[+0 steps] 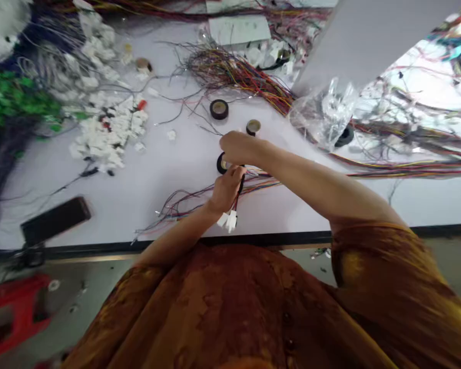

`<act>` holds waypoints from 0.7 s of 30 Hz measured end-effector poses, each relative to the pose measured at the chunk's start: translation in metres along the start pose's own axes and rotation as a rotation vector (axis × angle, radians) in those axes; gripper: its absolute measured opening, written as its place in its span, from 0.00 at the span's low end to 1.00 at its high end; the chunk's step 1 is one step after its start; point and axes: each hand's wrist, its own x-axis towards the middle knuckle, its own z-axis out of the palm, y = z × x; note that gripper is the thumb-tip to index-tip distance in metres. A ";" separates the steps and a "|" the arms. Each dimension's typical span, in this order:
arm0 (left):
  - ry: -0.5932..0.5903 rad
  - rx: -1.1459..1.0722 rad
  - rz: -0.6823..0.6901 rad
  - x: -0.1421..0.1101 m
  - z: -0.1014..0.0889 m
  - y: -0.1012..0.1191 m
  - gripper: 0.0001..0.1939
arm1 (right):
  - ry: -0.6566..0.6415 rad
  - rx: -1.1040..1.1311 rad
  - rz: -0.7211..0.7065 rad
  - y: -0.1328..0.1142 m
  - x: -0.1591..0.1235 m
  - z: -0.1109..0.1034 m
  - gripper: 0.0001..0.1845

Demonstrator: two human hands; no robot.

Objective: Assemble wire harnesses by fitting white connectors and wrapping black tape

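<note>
My left hand [227, 188] is closed around a thin wire harness partly wrapped in black. White connectors [229, 220] hang from the harness on the near side of that hand. Just above it, my right hand [233, 146] is closed on a roll of black tape [220, 164], whose far side the fingers hide. Loose coloured wires [184, 200] run across the table beneath both hands, with their bare ends to the left.
Two more tape rolls, one black [218, 109] and one nearly used up [253, 126], lie beyond my hands. White connectors [107, 130] are heaped at left, near a phone [56, 220]. A wire bundle [246, 77] and a plastic bag [325, 113] lie farther back.
</note>
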 end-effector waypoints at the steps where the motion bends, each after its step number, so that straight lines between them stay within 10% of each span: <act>1: -0.013 -0.012 0.007 0.000 0.001 0.000 0.10 | -0.058 -0.032 0.050 -0.005 0.007 0.000 0.16; 8: 0.161 -0.194 0.192 0.001 0.009 -0.008 0.11 | 0.007 0.142 0.071 -0.007 0.029 -0.001 0.19; 14: 0.300 -0.444 0.254 0.005 0.006 -0.016 0.09 | 0.570 0.448 -0.034 0.028 -0.031 0.021 0.29; 21: 0.276 -1.126 -0.188 0.028 0.004 -0.007 0.06 | 0.914 0.592 0.191 0.041 -0.097 0.091 0.19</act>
